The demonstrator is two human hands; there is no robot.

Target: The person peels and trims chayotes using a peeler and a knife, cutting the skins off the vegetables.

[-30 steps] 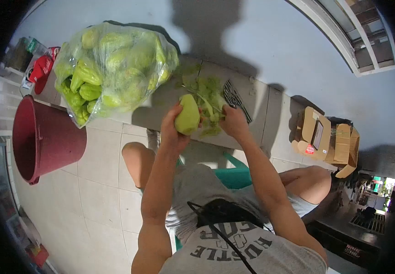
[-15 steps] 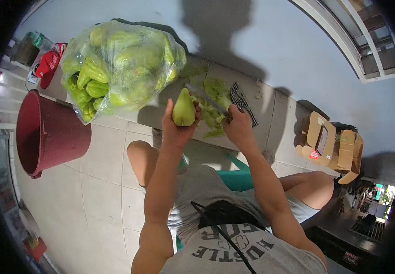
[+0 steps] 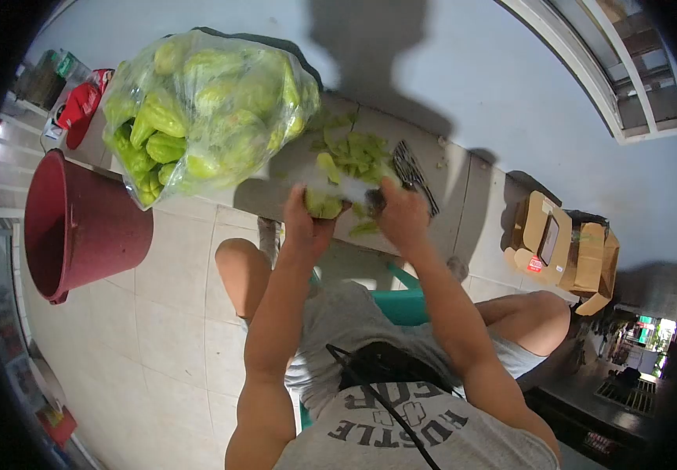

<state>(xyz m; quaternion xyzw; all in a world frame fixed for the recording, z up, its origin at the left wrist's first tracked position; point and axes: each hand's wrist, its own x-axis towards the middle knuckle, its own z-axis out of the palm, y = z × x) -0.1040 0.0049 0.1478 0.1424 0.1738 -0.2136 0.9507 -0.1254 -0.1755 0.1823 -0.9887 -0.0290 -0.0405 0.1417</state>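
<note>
My left hand [image 3: 307, 225] is wrapped round a peeled pale green chayote [image 3: 323, 204]. A knife [image 3: 352, 189], smeared by motion, lies across the chayote, its dark handle in my right hand [image 3: 403, 213]. Above the chayote a pale green piece [image 3: 327, 166] shows near the blade; whether it is attached cannot be made out. Green peelings [image 3: 360, 153] lie on the tiled ledge [image 3: 444, 184] beyond my hands. Just right of them is a black-and-white striped item [image 3: 415, 176]. A clear plastic bag [image 3: 213, 102] full of green chayotes sits on the ledge at the left.
A dark red bucket [image 3: 92, 227] stands at the left on the tiled floor [image 3: 174, 329]. Near it are a red cap [image 3: 80, 110] and a plastic bottle [image 3: 70, 66]. Opened cardboard boxes [image 3: 589, 258] stand at the right. My knees flank a green stool [image 3: 400, 307].
The knife has moved left from beside the chayote onto it. The chayote, upright before, is now tilted and partly covered by the blurred blade. My right hand has shifted slightly left.
</note>
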